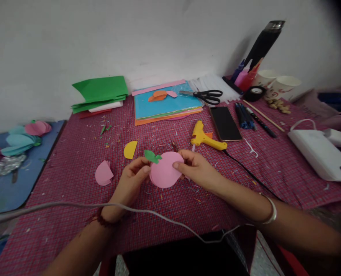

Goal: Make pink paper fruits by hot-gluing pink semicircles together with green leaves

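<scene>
Between my two hands is a pink paper fruit cutout point(166, 172) made of stacked rounded layers, with a green paper leaf point(151, 156) at its upper left. My left hand point(133, 178) pinches its left edge near the leaf. On the right edge, my right hand point(196, 168) grips it with the thumb on the front face. Folded pink paper pieces point(103, 173) lie to the left of my left hand, and a folded yellow paper piece point(130, 150) rests just beyond it. Past my right hand lies a yellow glue gun point(206, 138) with its black cord.
Green paper sheets point(101, 92), a stack of coloured paper point(164, 107) and black-handled scissors point(207, 95) lie along the wall. At right are a phone point(225, 123), pens point(245, 115), paper cups point(284, 86) and a white device point(322, 153). A grey cable point(159, 218) crosses above my left wrist.
</scene>
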The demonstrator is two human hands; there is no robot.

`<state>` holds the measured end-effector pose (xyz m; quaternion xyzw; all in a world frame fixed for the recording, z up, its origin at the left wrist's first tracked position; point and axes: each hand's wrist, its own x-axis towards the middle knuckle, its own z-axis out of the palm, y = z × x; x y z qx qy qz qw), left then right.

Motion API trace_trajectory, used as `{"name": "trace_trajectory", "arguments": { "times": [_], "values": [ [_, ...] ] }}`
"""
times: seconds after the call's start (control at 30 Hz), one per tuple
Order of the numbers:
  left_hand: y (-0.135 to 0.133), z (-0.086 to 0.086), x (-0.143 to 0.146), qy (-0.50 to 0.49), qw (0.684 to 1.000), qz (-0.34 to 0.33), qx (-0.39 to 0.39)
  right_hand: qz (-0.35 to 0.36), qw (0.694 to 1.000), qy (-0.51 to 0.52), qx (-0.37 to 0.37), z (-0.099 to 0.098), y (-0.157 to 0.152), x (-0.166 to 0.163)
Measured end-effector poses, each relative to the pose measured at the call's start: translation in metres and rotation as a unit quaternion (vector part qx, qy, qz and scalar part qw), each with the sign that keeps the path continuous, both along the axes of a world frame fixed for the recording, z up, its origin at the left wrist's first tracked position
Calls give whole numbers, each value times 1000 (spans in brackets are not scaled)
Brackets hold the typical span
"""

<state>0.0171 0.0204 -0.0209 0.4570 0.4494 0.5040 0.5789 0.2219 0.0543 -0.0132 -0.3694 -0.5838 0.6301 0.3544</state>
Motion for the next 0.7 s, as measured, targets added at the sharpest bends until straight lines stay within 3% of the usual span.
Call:
{"name": "trace_trajectory", "arguments": {
  "times": [0.1,0.2,0.27,0.33,0.43,0.57,0.7],
  "values": [
    [0,5,3,26,999,35,29,-41,992,-47,112,4,-4,3],
    [0,10,7,60,995,74,19,-82,947,-104,294,7,-8,6],
    [-1,10,10,70,997,43,-6,-77,919,-117,369,8,-10,8],
    [-3,9,13,65,998,-2,-14,-65,906,-128,398,7,-11,8],
    [-6,8,15,67,997,-19,14,-47,908,-143,392,6,-12,7],
    [-9,11,14,60,997,-11,48,-39,943,-118,309,4,-12,4],
    [-11,10,13,25,999,-34,7,-37,972,-66,221,3,-8,1]
  ]
}}
